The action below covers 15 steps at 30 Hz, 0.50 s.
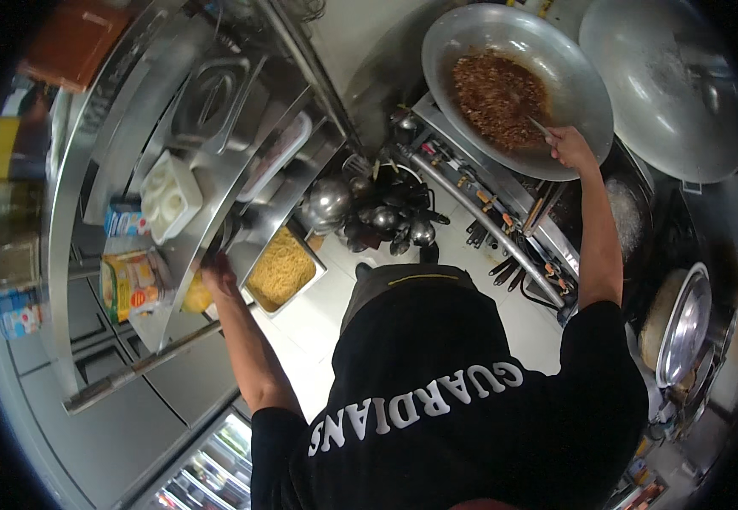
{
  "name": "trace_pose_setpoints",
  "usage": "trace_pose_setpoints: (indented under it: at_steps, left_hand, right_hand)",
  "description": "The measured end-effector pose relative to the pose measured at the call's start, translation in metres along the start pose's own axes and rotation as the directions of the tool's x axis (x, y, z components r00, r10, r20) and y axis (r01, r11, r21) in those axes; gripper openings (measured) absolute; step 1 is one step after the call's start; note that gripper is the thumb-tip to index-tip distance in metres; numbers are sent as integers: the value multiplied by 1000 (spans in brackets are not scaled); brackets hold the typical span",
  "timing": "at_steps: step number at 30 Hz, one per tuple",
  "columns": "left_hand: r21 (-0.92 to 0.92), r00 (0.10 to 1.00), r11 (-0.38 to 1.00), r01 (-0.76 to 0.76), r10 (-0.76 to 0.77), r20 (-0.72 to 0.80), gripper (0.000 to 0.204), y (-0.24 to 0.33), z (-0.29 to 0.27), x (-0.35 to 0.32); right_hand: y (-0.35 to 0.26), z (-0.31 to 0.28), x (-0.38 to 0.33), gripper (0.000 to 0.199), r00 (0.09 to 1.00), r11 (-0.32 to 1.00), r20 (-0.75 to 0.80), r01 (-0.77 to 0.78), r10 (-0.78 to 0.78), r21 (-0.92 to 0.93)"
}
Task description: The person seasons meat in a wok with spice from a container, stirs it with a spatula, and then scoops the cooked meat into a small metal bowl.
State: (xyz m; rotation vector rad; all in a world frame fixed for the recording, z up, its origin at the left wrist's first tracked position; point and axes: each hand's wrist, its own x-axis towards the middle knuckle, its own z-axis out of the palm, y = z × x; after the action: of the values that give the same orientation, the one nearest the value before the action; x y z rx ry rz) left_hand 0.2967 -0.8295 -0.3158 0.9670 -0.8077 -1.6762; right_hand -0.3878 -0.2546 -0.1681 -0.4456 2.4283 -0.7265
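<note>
Black shirt (462,459) nearest, white block lettering (420,404) across it; at left, a yellow-green packet (135,285) and blue-white carton (125,218) on the steel shelf (280,195), both with small, blurred print. Right hand (573,147) closed around the thin handle of a utensil (542,128) dipping into reddish-brown food (501,98) in the wide wok (592,102), far right; left hand (218,276) at the shelf edge, fingers partly hidden, can't tell how open or if holding anything. Pale floor (309,336) shows between shelf and stove rail (488,223), hanging ladles (382,217) beyond.
</note>
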Motion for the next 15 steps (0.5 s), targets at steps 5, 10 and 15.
trace_pose_setpoints:
  at_steps: [5, 10, 15]
  left_hand:
    - [138, 987, 990, -11, 33, -156, 22, 6, 27, -19]
    - [-2, 963, 998, 70, -68, -260, 32, 8, 50, -81]
    - [153, 884, 984, 89, -7, -468, 19, 4, 11, -156]
  right_hand:
    - [21, -47, 2, 35, 974, 997, -212, -73, 76, 24]
    - [78, -27, 94, 33, 964, 881, -264, -97, -32, -463]
    - [28, -5, 70, 37, 827, 423, 191, 452, -529, -785]
